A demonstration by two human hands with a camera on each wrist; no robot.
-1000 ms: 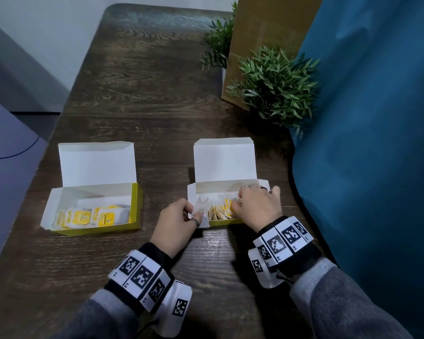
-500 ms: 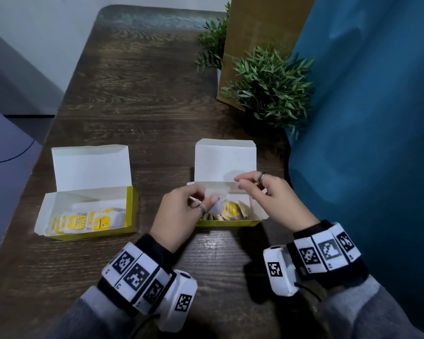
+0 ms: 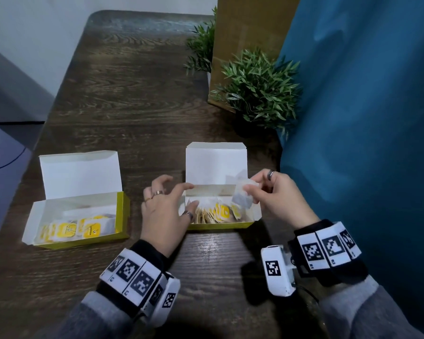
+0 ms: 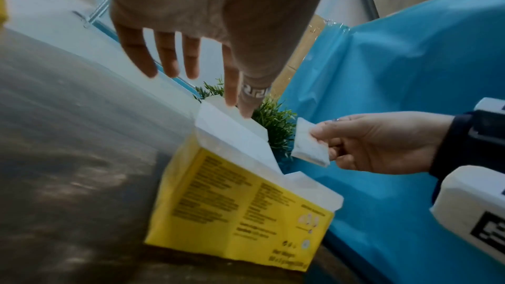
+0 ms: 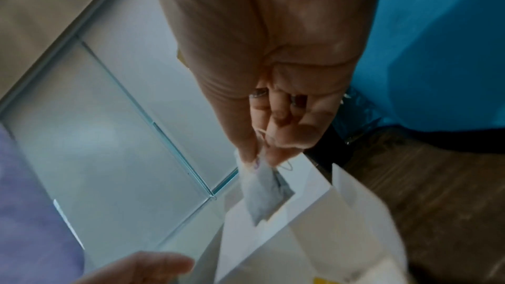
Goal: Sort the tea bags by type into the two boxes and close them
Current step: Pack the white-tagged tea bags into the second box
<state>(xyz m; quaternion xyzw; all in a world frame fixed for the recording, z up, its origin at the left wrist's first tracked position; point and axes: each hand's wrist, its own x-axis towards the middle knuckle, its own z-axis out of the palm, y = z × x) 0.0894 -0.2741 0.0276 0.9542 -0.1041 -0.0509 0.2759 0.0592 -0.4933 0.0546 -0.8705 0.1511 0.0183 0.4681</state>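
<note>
Two yellow boxes stand open on the dark wooden table. The left box point(image 3: 119, 216) holds tea bags with yellow tags. The right box point(image 3: 218, 226) holds a row of upright bags point(image 3: 216, 212). My right hand point(image 3: 251, 192) pinches a plain white tea bag point(image 3: 242, 197) just above that box's right end; the same tea bag point(image 4: 311, 144) point(image 5: 266, 191) shows in both wrist views. My left hand point(image 3: 179, 194) is open with spread fingers at the box's left end, and its thumb reaches to the bags inside.
Two small green plants point(image 3: 257, 86) and a brown cardboard panel point(image 3: 250, 33) stand behind the right box. A blue sheet point(image 3: 365, 118) hangs close along the table's right side. The table's left edge point(image 3: 32, 148) drops off to the floor.
Both hands held the white tea bag over the right box. My left hand has let go and opened, and my right hand has carried the bag to the box's right end.
</note>
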